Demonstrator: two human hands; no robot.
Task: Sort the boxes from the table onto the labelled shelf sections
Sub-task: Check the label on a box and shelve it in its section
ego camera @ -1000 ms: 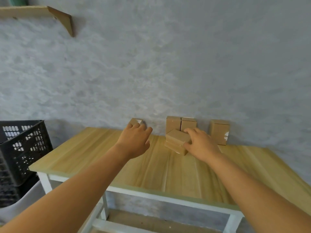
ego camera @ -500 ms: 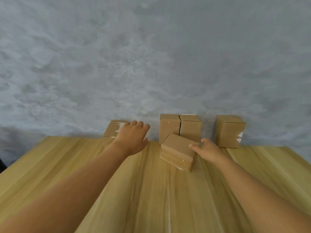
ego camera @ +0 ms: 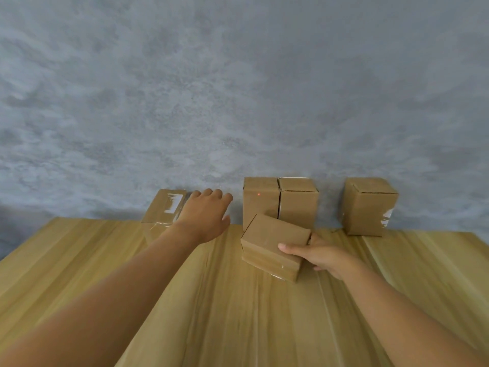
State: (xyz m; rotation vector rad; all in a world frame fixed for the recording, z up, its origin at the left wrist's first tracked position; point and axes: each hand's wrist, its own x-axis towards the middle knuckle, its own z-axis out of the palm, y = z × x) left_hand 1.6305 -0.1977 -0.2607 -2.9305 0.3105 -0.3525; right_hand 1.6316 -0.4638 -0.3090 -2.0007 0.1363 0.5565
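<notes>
Lower centre-right of frame: your right hand (ego camera: 321, 254) grips the flat box (ego camera: 272, 243) by its right end, thumb on top, box lying tilted on the wood table (ego camera: 225, 313). Mid-left, your left hand (ego camera: 205, 217) reaches w/ fingers straight, holding nothing, just right of the taped box (ego camera: 165, 209). Far back vs the grey wall (ego camera: 238, 88): two upright boxes (ego camera: 280, 201) touching at centre, single box (ego camera: 369, 206) apart at right.

- A mottled grey-blue wall (ego camera: 238, 88) filled the upper view.
- A light wooden table (ego camera: 238, 313) with lengthwise grain stood against it, evenly lit.
</notes>
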